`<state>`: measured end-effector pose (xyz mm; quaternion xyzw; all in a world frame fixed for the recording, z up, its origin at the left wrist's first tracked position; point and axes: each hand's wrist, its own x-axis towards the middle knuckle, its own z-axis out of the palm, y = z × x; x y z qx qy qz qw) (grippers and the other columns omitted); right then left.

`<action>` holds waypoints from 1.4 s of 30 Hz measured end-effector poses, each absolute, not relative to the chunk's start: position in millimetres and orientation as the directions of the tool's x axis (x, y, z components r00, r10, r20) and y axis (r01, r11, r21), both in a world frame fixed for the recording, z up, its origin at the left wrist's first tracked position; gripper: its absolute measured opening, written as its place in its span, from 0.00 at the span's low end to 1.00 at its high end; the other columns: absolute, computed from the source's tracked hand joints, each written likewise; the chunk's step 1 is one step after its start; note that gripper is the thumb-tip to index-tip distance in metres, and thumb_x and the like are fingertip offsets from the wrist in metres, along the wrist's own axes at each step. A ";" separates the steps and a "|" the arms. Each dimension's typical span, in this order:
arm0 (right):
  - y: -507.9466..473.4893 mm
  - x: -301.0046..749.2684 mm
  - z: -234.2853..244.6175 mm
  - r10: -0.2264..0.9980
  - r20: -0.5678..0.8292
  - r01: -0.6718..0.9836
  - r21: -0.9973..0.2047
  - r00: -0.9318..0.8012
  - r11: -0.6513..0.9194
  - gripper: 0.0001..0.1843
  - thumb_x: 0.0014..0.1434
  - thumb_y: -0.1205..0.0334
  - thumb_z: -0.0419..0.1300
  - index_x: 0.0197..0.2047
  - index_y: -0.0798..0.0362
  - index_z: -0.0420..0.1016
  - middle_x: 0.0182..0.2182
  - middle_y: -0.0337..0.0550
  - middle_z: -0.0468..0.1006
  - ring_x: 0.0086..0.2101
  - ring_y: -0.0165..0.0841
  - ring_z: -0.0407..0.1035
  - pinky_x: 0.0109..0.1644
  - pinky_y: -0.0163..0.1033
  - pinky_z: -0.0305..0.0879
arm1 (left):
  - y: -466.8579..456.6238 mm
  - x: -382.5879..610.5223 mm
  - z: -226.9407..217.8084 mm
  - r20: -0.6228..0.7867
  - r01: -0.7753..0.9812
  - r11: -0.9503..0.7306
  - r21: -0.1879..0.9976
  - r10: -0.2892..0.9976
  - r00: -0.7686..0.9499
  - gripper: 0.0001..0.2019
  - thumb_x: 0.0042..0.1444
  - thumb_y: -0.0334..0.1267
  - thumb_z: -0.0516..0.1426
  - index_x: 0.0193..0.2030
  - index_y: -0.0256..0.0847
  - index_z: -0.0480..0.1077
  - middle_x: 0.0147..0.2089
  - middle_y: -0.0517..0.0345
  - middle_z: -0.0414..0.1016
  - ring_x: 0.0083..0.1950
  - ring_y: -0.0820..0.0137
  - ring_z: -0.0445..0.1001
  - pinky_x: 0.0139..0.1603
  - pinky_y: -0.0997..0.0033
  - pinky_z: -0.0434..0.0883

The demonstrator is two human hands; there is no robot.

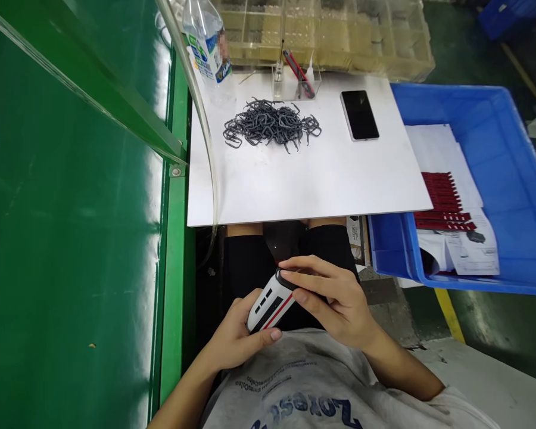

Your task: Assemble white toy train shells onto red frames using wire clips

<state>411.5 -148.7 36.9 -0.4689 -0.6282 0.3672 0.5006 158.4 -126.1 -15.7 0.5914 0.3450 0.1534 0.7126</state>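
Note:
Over my lap, both hands hold a small white toy train car (268,304) with a red stripe and dark windows. My left hand (236,336) wraps round its lower end, thumb pressed along the side. My right hand (335,301) grips its upper end, fingers curled over the dark nose. On the white work board (295,179) ahead lies a heap of several dark grey wire clips (272,123), out of reach of both hands.
A black phone (360,115) lies on the board's right. A water bottle (208,44), a clear holder with pens (296,80) and clear compartment boxes (330,33) stand behind. A blue bin (495,179) with papers and red strips sits right. A green belt (71,238) runs left.

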 end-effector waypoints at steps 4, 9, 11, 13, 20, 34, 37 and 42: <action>-149.6 408.6 37.2 0.960 0.278 0.181 -0.943 -0.040 0.281 0.23 0.78 0.66 0.64 0.71 0.39 0.82 0.61 0.49 0.85 0.55 0.39 0.84 0.55 0.43 0.86 | -126.1 157.6 -17.1 -0.286 0.165 0.245 0.955 0.628 0.724 0.19 0.70 0.54 0.69 0.52 0.41 0.78 0.32 0.65 0.68 0.30 0.73 0.61 0.33 0.71 0.59; -150.8 405.3 36.3 0.952 0.307 0.172 -0.937 -0.007 0.304 0.23 0.78 0.67 0.65 0.71 0.42 0.83 0.60 0.50 0.86 0.53 0.38 0.84 0.53 0.42 0.86 | -126.4 155.6 -18.8 -0.290 0.179 0.236 0.955 0.625 0.725 0.19 0.69 0.55 0.69 0.50 0.40 0.77 0.31 0.66 0.66 0.30 0.73 0.60 0.32 0.71 0.58; -151.6 404.4 36.4 0.941 0.337 0.222 -0.919 0.007 0.327 0.23 0.77 0.68 0.65 0.71 0.43 0.83 0.59 0.51 0.86 0.54 0.40 0.84 0.52 0.44 0.86 | -126.3 155.2 -18.8 -0.297 0.204 0.217 0.955 0.631 0.717 0.20 0.69 0.56 0.69 0.52 0.40 0.79 0.32 0.65 0.68 0.31 0.72 0.62 0.33 0.71 0.59; -152.6 404.5 37.4 0.931 0.364 0.283 -0.895 0.017 0.344 0.23 0.77 0.68 0.65 0.71 0.43 0.83 0.58 0.52 0.86 0.54 0.42 0.83 0.51 0.47 0.86 | -125.9 155.4 -18.2 -0.309 0.225 0.211 0.951 0.629 0.713 0.22 0.69 0.57 0.69 0.54 0.40 0.80 0.33 0.64 0.69 0.31 0.72 0.63 0.33 0.71 0.60; -154.9 409.2 43.0 0.929 0.369 0.369 -0.859 -0.035 0.355 0.24 0.77 0.69 0.62 0.70 0.44 0.82 0.58 0.53 0.86 0.54 0.43 0.82 0.51 0.50 0.86 | -124.0 158.3 -15.6 -0.320 0.240 0.212 0.947 0.619 0.717 0.20 0.69 0.55 0.68 0.54 0.40 0.79 0.31 0.64 0.70 0.30 0.72 0.63 0.32 0.71 0.61; -144.9 440.1 36.6 0.793 0.479 0.459 -0.647 -0.376 0.609 0.29 0.76 0.68 0.65 0.78 0.55 0.73 0.58 0.56 0.89 0.56 0.45 0.85 0.59 0.55 0.88 | -127.0 162.0 -11.3 -0.267 0.238 0.131 0.962 0.616 0.741 0.11 0.71 0.46 0.67 0.52 0.41 0.78 0.31 0.68 0.68 0.27 0.75 0.62 0.30 0.73 0.60; -150.5 445.1 40.0 0.797 0.450 0.493 -0.626 -0.404 0.604 0.30 0.76 0.67 0.66 0.78 0.52 0.73 0.57 0.53 0.89 0.55 0.45 0.86 0.58 0.54 0.90 | -129.5 162.9 -13.1 -0.281 0.258 0.125 0.958 0.586 0.760 0.16 0.72 0.46 0.68 0.60 0.43 0.77 0.32 0.67 0.73 0.28 0.74 0.66 0.29 0.74 0.62; -165.4 441.9 45.7 0.875 0.350 0.624 -0.614 -0.334 0.483 0.34 0.73 0.71 0.69 0.78 0.48 0.73 0.55 0.50 0.91 0.54 0.49 0.87 0.55 0.58 0.91 | -131.4 163.0 -19.3 -0.276 0.350 -0.003 0.937 0.610 0.743 0.19 0.73 0.45 0.66 0.66 0.42 0.74 0.37 0.63 0.81 0.30 0.71 0.76 0.31 0.74 0.69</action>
